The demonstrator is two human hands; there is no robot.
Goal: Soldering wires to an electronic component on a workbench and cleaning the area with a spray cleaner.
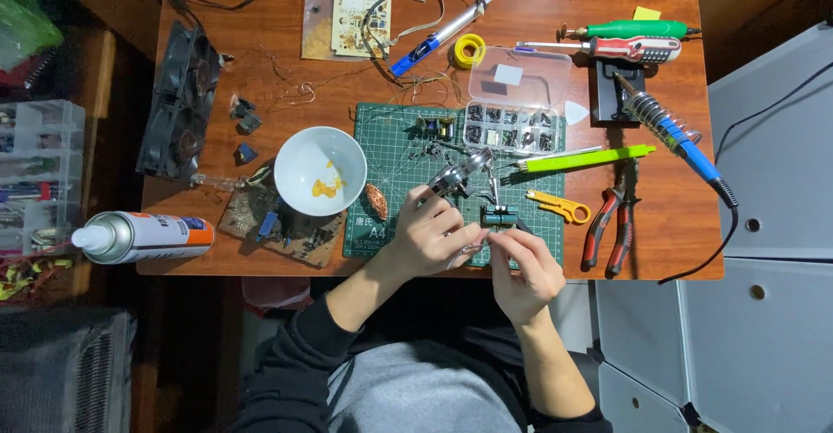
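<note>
At the near edge of the green cutting mat point(395, 151), left hand point(431, 235) pinches the helping-hands clamp point(455, 177) while right hand point(523, 266) closes fingertips on the small dark component point(500, 216); keep both grips steady, wrists braced

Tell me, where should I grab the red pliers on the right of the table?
Probably by the two red handles of the pliers, coming from the table's near edge. The handles point that way and spread apart, while the metal jaws point away toward the green marker.
</note>
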